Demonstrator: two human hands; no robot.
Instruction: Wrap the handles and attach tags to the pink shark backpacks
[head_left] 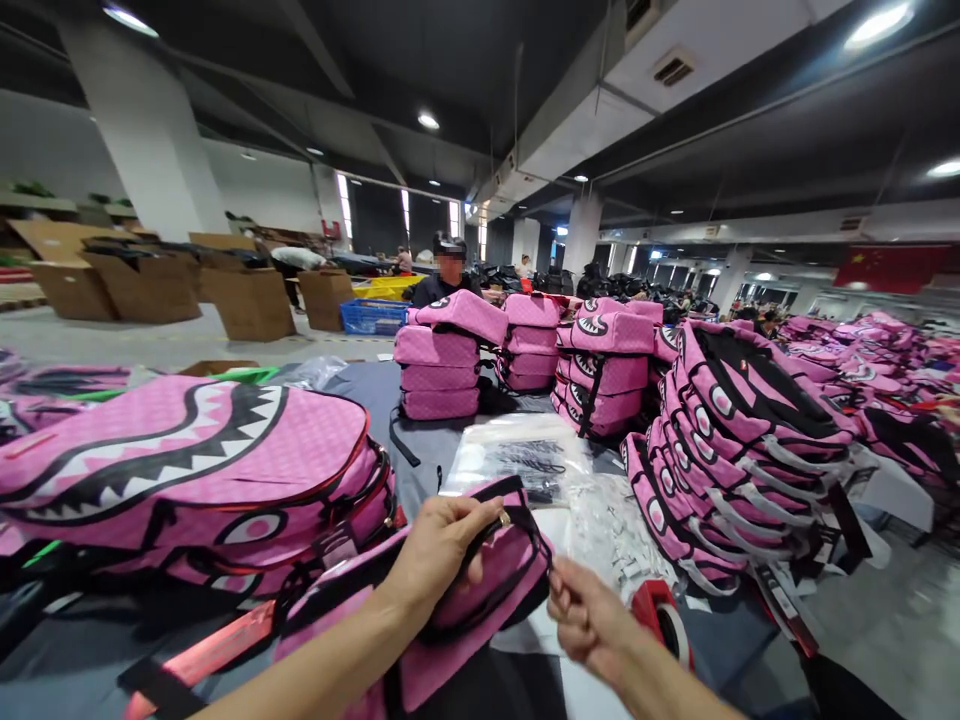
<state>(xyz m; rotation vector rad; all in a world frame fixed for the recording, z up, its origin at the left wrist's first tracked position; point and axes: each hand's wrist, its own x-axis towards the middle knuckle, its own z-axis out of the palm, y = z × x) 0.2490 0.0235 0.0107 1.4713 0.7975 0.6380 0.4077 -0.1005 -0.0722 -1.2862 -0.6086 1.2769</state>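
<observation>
A pink backpack with black trim lies in front of me, partly covered by my forearms. My left hand is closed on its upper edge, thumb on top. A small gold-coloured bit of metal shows at the thumb tip. At the bag's right edge, the fingers of my right hand are pinched together; what sits between them is too small to make out. Another pink backpack with a shark-mouth print lies to the left. Beside my right wrist is a red tape dispenser.
Behind the hands lie clear plastic bags on the dark table. Stacked pink backpacks stand at the back, with a tall leaning pile at right. A person is across the table. Cardboard boxes stand on the floor beyond.
</observation>
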